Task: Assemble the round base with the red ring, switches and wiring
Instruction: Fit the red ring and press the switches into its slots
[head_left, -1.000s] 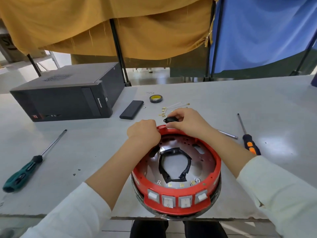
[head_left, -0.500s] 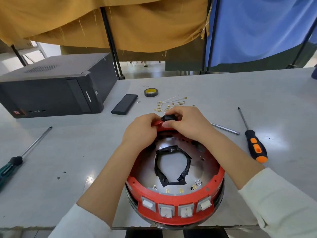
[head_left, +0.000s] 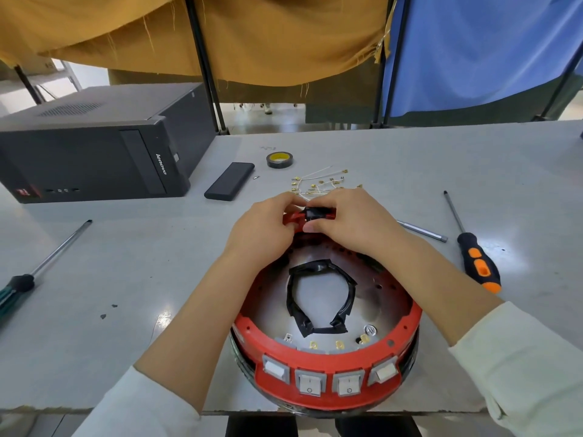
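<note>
two hands meet at the far side of the red ring (head_left: pixel 328 357), and we pinch a small black switch (head_left: pixel 315 213) between them: our right hand (head_left: pixel 350 223) curls over it with thumb and fingers closed on its body, our left hand (head_left: pixel 265 230) curls against its left side and the ring edge beside it. the switch sits at the ring's rim, touching it; we cannot tell whether it is already in its cutout. the round base (head_left: pixel 325 405) rests at the near table edge, below the grip, with four white rocker switches (head_left: pixel 328 378) already seated on the side facing us. to do this well, we judge we should keep the switch square to its opening, brace the ring with the left fingers, and press evenly so both clips catch together. just beyond the grip lie the loose wires with brass terminals (head_left: pixel 318 182); well to the right lies an orange-handled screwdriver (head_left: pixel 479 266).
</note>
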Motion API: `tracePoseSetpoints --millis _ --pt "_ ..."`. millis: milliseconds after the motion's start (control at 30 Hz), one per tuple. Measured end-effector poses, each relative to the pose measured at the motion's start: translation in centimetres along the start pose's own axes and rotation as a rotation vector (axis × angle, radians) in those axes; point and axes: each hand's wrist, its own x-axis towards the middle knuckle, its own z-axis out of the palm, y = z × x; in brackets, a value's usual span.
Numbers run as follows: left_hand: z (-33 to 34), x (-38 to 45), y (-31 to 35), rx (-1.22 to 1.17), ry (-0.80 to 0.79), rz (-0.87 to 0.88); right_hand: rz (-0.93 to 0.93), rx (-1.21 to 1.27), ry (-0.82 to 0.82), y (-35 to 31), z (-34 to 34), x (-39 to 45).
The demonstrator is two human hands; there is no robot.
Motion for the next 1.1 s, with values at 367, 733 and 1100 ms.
tracePoseSetpoints --millis 367,733,1100 --pt "-0.3 -0.8 1.0 -0.113 0.026 0.06 0.23 0.444 0.063 0.7 -1.1 0.6" --pt "-0.2 -0.1 1.3 0.011 0.046 -0.016 0.387 0.111 -0.477 -2.0 -5.1 4.6" --pt "-0.3 0.4 1.3 0.102 0.021 -0.014 0.448 -0.068 -0.65 -3.4 -4.9 6.3"
